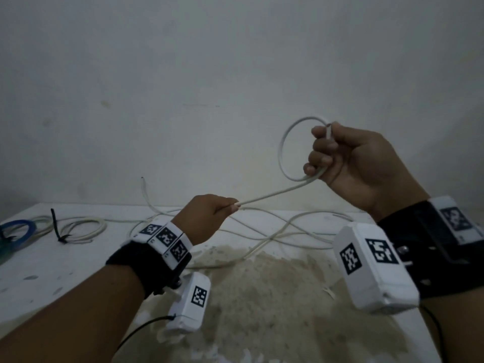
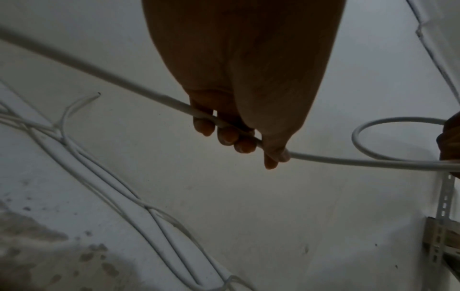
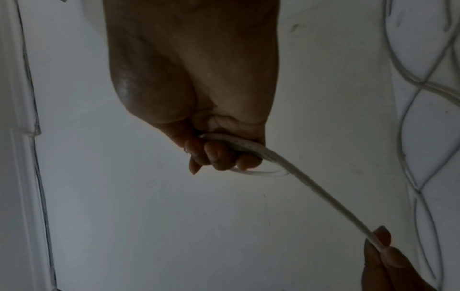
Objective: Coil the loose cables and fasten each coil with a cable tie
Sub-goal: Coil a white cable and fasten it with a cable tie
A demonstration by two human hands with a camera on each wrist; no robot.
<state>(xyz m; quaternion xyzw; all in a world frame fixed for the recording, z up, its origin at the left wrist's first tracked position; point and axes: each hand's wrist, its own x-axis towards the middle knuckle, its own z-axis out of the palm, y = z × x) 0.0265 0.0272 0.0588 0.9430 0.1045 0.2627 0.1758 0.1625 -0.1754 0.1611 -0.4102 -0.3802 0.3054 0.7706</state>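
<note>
A white cable [image 1: 275, 193] runs through the air between both hands. My right hand [image 1: 340, 155], raised at the right, grips one loop of it [image 1: 284, 142] with curled fingers [image 3: 219, 155]. My left hand [image 1: 209, 213], lower and to the left, pinches the same cable [image 2: 323, 158] between thumb and fingers [image 2: 239, 139]. The rest of the cable [image 1: 262, 231] lies in loose waves on the white table [image 1: 52, 268]. At the far left lies a white coil [image 1: 83, 227] with a black cable tie [image 1: 56, 226] on it.
A blue coil [image 1: 18, 227] lies at the table's left edge. A worn, brownish patch [image 1: 275, 289] covers the table's middle front. A plain wall [image 1: 235, 74] stands right behind the table. A perforated metal bracket [image 2: 443, 216] shows in the left wrist view.
</note>
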